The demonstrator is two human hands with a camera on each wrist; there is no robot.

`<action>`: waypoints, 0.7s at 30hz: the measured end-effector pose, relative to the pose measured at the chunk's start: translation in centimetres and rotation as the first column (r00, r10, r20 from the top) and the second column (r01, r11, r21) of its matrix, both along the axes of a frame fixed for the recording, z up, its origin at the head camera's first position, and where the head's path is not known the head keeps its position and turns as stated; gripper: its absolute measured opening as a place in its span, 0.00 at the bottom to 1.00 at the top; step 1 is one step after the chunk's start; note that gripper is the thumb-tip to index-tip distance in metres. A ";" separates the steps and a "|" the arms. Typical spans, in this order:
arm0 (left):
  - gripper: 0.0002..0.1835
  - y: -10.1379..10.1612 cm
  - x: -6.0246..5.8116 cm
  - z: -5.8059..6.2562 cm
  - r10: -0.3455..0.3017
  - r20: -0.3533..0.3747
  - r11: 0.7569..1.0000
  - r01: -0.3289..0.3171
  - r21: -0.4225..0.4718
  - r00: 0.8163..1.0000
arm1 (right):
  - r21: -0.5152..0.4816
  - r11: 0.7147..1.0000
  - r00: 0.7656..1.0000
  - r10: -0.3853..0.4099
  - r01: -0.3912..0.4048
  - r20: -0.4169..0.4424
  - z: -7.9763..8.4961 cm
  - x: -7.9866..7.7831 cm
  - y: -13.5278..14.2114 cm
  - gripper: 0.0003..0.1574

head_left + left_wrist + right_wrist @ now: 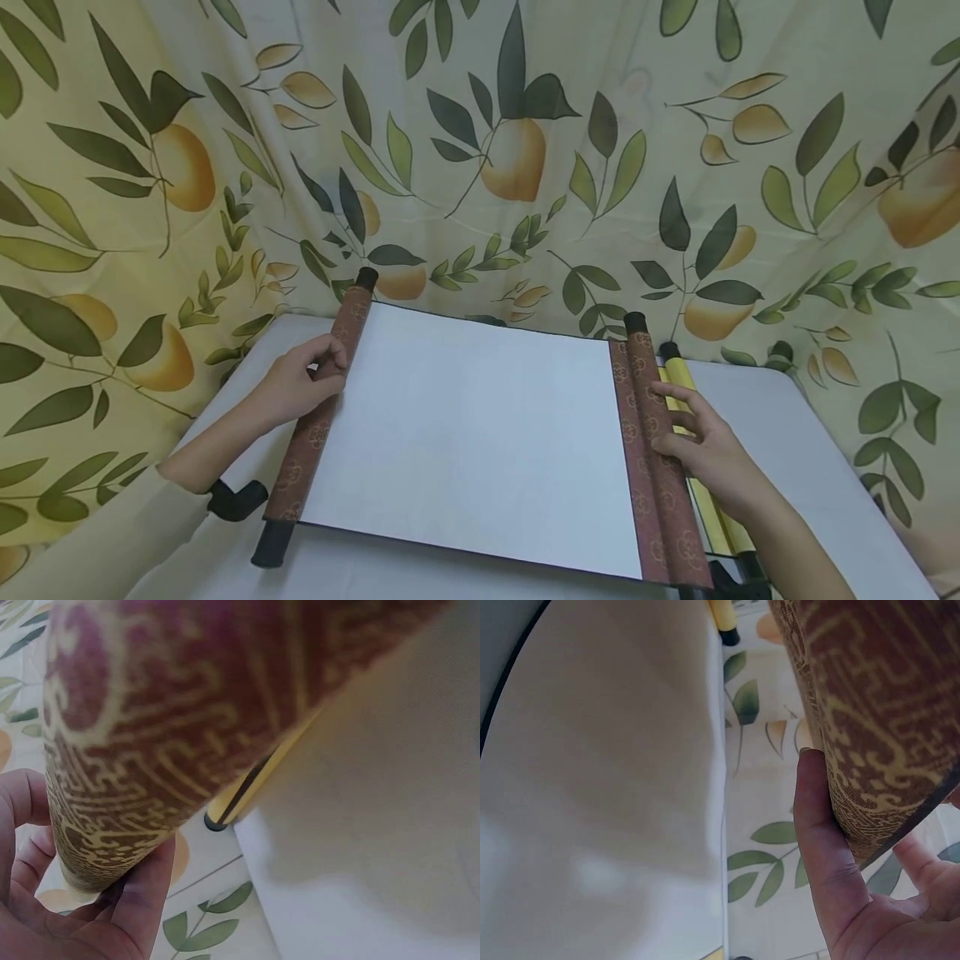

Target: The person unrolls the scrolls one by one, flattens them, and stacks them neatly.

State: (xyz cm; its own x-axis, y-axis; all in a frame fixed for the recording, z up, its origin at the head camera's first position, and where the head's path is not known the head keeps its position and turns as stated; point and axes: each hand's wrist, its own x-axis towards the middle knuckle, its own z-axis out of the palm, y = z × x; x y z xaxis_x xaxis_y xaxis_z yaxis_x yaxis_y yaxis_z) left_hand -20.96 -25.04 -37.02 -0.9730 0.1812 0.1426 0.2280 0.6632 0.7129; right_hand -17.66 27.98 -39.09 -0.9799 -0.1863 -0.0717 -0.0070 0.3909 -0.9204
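A hanging scroll [480, 433] is spread open in the head view, its blank white sheet between two brown patterned rollers with black end knobs. My left hand [300, 387] grips the left roller [306, 454] above its middle, thumb on the sheet side. On the other side, my right hand [708, 446] holds the right roller [671, 508], thumb and fingers along its outer edge. In the left wrist view, fingers curl round the patterned roller [150, 735]. The right wrist view has the other roller [892, 712] between thumb and fingers.
A yellow scroll [701, 500] with black ends lies beside the right roller, partly covered by it and my right hand. Underneath is a white tabletop [765, 417]. A fruit-patterned curtain [480, 225] hangs right behind the table.
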 end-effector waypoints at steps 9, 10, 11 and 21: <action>0.07 -0.2 -0.2 -0.2 -0.001 0.019 1.000 0.002 -0.028 1.000 | 0.003 1.000 1.000 0.007 -0.007 0.002 0.1 -0.1 -0.1 0.46; 0.09 -0.2 -0.2 -0.2 0.004 0.020 0.999 -0.004 -0.033 1.000 | 0.003 1.000 1.000 0.007 -0.007 0.004 0.1 -0.1 -0.2 0.46; 0.11 -0.2 -0.2 -0.3 0.007 0.022 0.999 -0.006 -0.036 1.000 | 0.004 1.000 1.000 0.006 -0.006 0.006 0.1 -0.1 -0.2 0.46; 0.08 -1.0 0.0 -0.3 -0.009 0.022 1.000 0.010 -0.027 1.000 | 0.023 1.000 1.000 0.001 -0.001 0.013 -0.1 0.1 0.2 0.45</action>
State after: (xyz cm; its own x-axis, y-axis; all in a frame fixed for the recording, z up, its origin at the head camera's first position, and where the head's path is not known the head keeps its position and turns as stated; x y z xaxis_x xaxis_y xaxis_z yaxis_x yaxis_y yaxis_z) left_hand -20.99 -26.06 -37.33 -0.9740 0.1942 0.1165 0.2193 0.6802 0.6995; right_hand -17.57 28.17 -39.23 -0.9787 -0.1852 -0.0887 0.0046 0.4120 -0.9112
